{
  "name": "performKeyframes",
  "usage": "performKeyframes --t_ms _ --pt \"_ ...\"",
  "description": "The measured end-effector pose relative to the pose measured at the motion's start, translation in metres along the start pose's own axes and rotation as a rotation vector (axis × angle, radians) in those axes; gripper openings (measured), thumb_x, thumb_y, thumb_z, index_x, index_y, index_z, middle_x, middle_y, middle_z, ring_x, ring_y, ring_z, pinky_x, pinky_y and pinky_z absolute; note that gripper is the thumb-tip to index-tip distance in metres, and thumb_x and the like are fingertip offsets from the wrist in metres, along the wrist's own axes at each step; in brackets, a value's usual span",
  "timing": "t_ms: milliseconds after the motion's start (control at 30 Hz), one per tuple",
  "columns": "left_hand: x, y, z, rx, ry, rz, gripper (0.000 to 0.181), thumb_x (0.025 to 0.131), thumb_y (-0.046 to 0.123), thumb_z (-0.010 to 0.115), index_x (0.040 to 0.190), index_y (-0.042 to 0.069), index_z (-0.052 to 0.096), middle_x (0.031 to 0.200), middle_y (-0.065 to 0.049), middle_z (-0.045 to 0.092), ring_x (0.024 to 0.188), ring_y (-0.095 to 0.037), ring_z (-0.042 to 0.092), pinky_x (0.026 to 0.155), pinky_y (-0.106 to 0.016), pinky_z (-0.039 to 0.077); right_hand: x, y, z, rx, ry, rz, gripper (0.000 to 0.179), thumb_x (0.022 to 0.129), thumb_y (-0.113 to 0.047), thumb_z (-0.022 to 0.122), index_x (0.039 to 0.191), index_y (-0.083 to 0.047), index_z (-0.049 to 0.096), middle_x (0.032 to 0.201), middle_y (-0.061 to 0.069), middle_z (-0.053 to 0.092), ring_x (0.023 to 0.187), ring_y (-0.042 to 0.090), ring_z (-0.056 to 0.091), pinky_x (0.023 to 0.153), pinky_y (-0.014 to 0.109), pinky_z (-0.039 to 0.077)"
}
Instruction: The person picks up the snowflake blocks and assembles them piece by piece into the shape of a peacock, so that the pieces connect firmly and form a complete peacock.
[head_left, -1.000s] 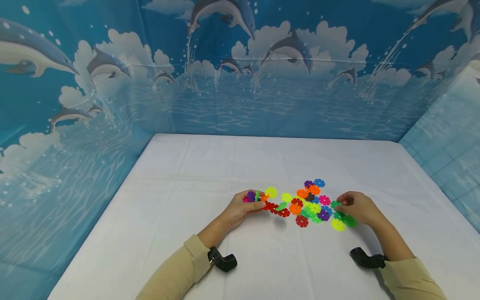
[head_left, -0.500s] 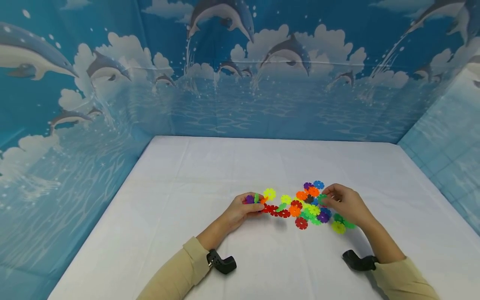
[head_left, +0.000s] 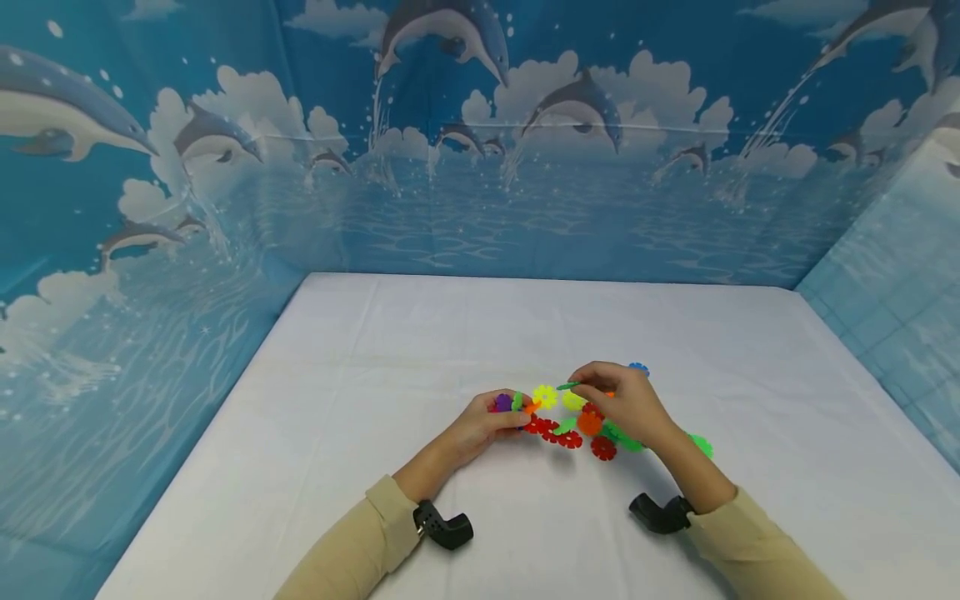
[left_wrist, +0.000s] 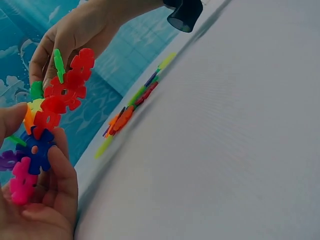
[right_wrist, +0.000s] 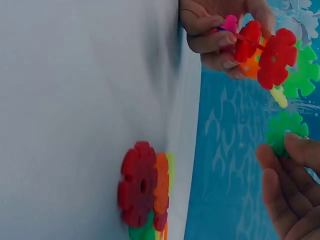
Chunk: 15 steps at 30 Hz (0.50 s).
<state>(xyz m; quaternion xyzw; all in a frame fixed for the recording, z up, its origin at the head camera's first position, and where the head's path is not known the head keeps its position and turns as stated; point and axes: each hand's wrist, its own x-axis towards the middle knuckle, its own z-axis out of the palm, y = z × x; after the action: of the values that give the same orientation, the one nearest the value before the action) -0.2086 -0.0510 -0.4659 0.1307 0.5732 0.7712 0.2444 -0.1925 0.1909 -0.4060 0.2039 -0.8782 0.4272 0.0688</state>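
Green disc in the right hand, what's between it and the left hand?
In the head view, a yellow disc shows between the left hand and the green disc pinched by the right hand.

Person's left hand (head_left: 480, 425) grips a chain of discs (head_left: 549, 430) | right hand (head_left: 626, 407) pinches a green disc (head_left: 567, 386) near it | disc cluster (head_left: 590, 424), partly behind that hand, well in from the white worktop (head_left: 390, 333)'s far edge | dolphin backdrop (head_left: 465, 217) beyond

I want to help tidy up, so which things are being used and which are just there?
Being used:
left hand, holding the joined pieces
right hand, pinching the green piece

Just there:
pile of pieces, probably spares
white cloth
dolphin curtain
black wrist cameras
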Motion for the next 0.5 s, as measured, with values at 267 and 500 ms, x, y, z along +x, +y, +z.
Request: performKeyframes --t_ms 267,500 --pt "0.002 0.002 -0.002 0.002 -0.037 -0.006 0.032 0.092 0.005 0.061 0.119 -0.011 0.057 0.093 0.000 0.065 0.078 -0.012 0.060 0.068 -0.022 0.051 0.000 -0.001 0.007 -0.076 0.009 -0.092 0.016 0.084 0.003 0.073 0.096 -0.008 0.074 0.093 -0.001 0.070 0.086 0.019 0.066 0.073 0.032 0.057" --pt "-0.001 0.002 -0.004 0.000 -0.032 0.009 0.031 0.092 0.000 0.062 0.118 -0.017 0.056 0.090 0.000 0.066 0.074 -0.010 0.059 0.063 -0.020 0.052 0.001 -0.002 0.014 -0.195 0.018 -0.254 0.022 0.079 0.007 0.076 0.098 -0.005 0.075 0.092 -0.001 0.071 0.088 0.018 0.068 0.074 0.036 0.058"
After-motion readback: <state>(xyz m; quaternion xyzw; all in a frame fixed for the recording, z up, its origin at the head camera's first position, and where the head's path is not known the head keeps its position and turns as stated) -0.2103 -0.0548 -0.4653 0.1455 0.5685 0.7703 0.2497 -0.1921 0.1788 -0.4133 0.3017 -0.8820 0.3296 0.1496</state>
